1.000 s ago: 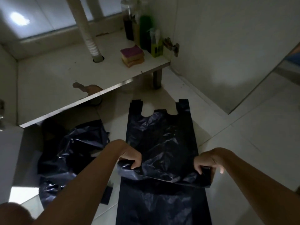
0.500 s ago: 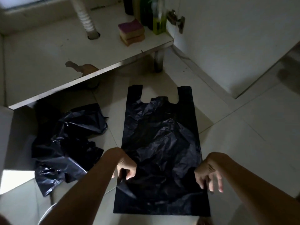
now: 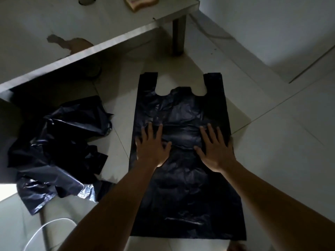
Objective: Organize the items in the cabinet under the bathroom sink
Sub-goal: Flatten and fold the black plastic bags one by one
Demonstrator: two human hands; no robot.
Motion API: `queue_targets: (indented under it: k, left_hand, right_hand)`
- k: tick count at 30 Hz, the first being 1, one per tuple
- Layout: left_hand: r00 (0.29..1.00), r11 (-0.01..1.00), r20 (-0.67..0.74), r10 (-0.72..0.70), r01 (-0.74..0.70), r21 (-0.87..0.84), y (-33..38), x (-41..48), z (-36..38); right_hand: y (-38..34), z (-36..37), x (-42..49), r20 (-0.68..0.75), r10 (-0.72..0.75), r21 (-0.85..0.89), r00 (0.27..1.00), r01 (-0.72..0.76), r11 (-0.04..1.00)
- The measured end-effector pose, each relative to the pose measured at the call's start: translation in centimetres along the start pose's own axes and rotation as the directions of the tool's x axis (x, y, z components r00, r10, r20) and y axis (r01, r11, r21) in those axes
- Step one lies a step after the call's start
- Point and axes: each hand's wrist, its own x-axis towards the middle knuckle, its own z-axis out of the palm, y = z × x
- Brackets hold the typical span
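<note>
A black plastic carrier bag (image 3: 183,109) lies flat on the tiled floor in front of the cabinet, its two handles pointing away from me. My left hand (image 3: 152,147) presses palm-down on the bag's left half, fingers spread and straight. My right hand (image 3: 215,149) presses flat on its right half in the same way. A crumpled heap of more black plastic bags (image 3: 58,147) sits on the floor to the left, partly under the cabinet shelf.
The white cabinet shelf (image 3: 101,46) juts out above the floor at upper left, on a metal leg (image 3: 178,35), with a brown stain (image 3: 72,44) and a sponge stack (image 3: 139,1) on it. The open cabinet door (image 3: 272,29) stands at right. A white cord (image 3: 45,229) curves at lower left.
Both hands let go of the bag's lower edge, which had been held lifted, and the bag now lies flat. The hands moved forward and spread flat on its middle.
</note>
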Motion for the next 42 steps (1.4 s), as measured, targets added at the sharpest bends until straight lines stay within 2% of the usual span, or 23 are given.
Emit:
queue_targets:
  k: [5,7,9,14,18,20,23,30,33,36,42]
  left_hand:
    - [0.985,1.000,-0.170,-0.009,0.010,0.004,-1.9,-0.1,1.8]
    - [0.958,0.999,-0.287,-0.022,0.010,-0.046,-2.0,1.5,1.2]
    - [0.942,0.997,-0.335,-0.026,0.001,-0.073,-2.0,3.4,0.6]
    - [0.968,1.000,-0.252,-0.004,0.003,-0.004,-3.3,5.5,1.6]
    - [0.934,0.997,-0.349,-0.072,0.062,-0.039,-3.1,6.4,0.9]
    - [0.919,0.996,-0.390,-0.058,0.029,-0.080,-2.6,8.2,-0.4]
    - [0.936,0.998,-0.351,-0.002,-0.021,-0.062,-2.5,10.3,-0.3]
    - [0.945,0.999,-0.326,-0.040,0.047,0.013,-2.7,10.7,0.3]
    - [0.944,0.999,-0.328,-0.042,0.041,-0.008,-1.0,8.6,0.1]
    - [0.950,0.999,-0.309,0.033,-0.036,-0.005,0.2,6.1,1.7]
    - [0.964,1.000,-0.266,0.026,-0.023,0.017,-0.4,6.0,2.8]
  right_hand:
    - [1.1,1.3,0.0,-0.191,-0.026,0.018,0.981,0.030,0.999]
    - [0.6,0.7,1.4,-0.298,-0.005,0.053,0.955,0.022,0.998]
    - [0.0,0.1,3.1,-0.376,0.012,0.068,0.927,0.015,0.998]
    - [0.9,1.2,5.1,-0.309,0.074,0.116,0.948,-0.039,0.992]
    - [0.3,0.0,6.6,-0.414,0.111,0.145,0.904,-0.055,0.988]
    - [-0.2,-0.8,8.4,-0.450,0.087,0.139,0.889,-0.026,0.990]
    - [-0.3,-0.6,10.5,-0.388,0.079,0.112,0.918,-0.039,0.993]
    - [0.0,-0.3,11.0,-0.381,0.086,0.115,0.920,-0.045,0.992]
    - [-0.6,-0.6,9.2,-0.398,0.019,0.147,0.917,0.044,0.988]
    - [-1.4,1.0,6.9,-0.392,-0.104,0.057,0.914,0.137,0.989]
    - [-1.2,2.0,7.1,-0.358,-0.097,-0.001,0.929,0.103,0.995]
